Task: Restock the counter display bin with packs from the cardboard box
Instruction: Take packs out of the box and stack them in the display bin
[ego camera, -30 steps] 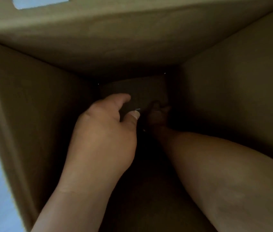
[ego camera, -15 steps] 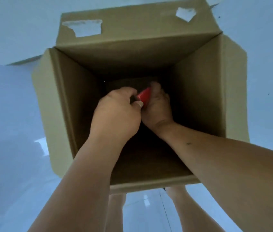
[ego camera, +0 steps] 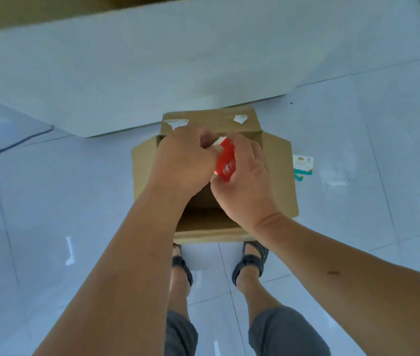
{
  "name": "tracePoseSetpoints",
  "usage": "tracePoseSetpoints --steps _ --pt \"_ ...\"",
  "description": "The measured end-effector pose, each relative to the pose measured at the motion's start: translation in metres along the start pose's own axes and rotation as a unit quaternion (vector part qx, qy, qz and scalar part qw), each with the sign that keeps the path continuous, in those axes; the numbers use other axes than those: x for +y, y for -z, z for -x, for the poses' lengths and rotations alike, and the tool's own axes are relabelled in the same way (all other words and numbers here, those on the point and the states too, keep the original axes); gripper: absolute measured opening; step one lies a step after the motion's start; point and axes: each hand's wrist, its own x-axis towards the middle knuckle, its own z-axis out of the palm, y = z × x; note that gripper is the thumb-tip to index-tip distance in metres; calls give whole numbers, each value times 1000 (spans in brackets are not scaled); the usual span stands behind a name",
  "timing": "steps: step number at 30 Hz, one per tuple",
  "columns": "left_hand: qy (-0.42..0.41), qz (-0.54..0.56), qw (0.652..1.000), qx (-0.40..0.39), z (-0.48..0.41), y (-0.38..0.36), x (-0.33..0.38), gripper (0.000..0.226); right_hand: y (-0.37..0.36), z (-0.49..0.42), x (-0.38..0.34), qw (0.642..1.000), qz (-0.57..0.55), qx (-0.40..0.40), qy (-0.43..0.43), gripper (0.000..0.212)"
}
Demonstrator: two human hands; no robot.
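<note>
L hand (ego camera: pixel 185 160) & R hand (ego camera: pixel 244 186) had come up out of the cardboard box (ego camera: pixel 278 176), both curled round one red pack (ego camera: pixel 226 163), so it looked ready for the bin.

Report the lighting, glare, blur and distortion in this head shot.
Head view: even, bluish light. White glints of glare on the floor. The inside of the box is in shadow. The left hand, right hand and pack are slightly soft, and the brown edge at top left is smeared. The wide-angle lens splays the tile lines and stretches the forearms.
</note>
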Motion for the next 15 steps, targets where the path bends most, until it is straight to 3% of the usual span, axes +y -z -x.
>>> tracePoseSetpoints --steps 8,15 --pt "-53 108 992 30 92 109 95 35 124 28 -128 984 37 42 168 76" --pt "-65 232 966 91 180 203 166 16 228 45 -215 965 36 51 253 62"
